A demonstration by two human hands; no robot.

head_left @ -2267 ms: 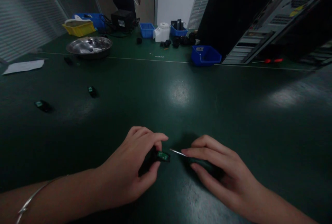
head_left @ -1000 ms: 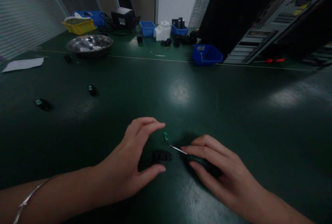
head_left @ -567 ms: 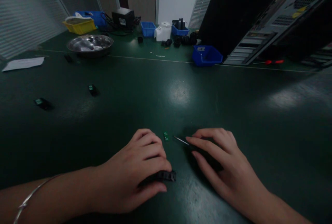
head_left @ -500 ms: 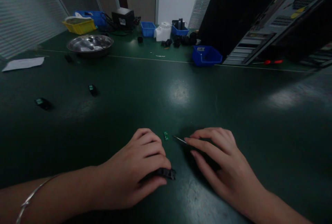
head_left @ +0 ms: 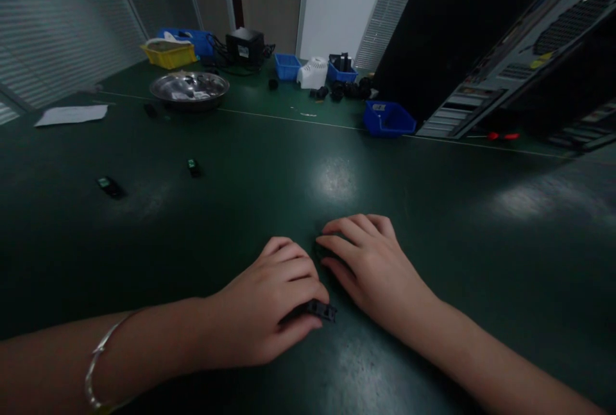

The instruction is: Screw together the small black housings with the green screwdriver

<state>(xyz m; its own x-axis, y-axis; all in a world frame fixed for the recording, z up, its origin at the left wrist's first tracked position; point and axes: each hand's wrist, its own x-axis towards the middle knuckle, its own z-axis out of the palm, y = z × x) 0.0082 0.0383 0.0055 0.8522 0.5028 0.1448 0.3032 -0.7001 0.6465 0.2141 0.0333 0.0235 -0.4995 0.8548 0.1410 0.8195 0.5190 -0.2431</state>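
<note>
My left hand (head_left: 283,303) is closed around a small black plastic part (head_left: 323,310), its notched end sticking out between thumb and forefinger just above the table. To the right, my right hand (head_left: 360,254) reaches in with curled fingers, thumb and index tips close together low over the table. Whatever those fingertips grip or touch is hidden in shadow beneath them. Neither the small green circuit board nor the thin metal tool shows now.
On the green table (head_left: 250,203) two small black parts with green boards, a nearer one (head_left: 110,186) and a farther one (head_left: 193,167), lie left. Behind are a metal bowl (head_left: 163,95), white paper (head_left: 72,115), a blue bin (head_left: 387,120) and a computer case (head_left: 457,97).
My right hand has moved left, over where the green circuit board lay; board and metal tool tip are out of sight. My left hand keeps the black part. The view has shifted slightly.
</note>
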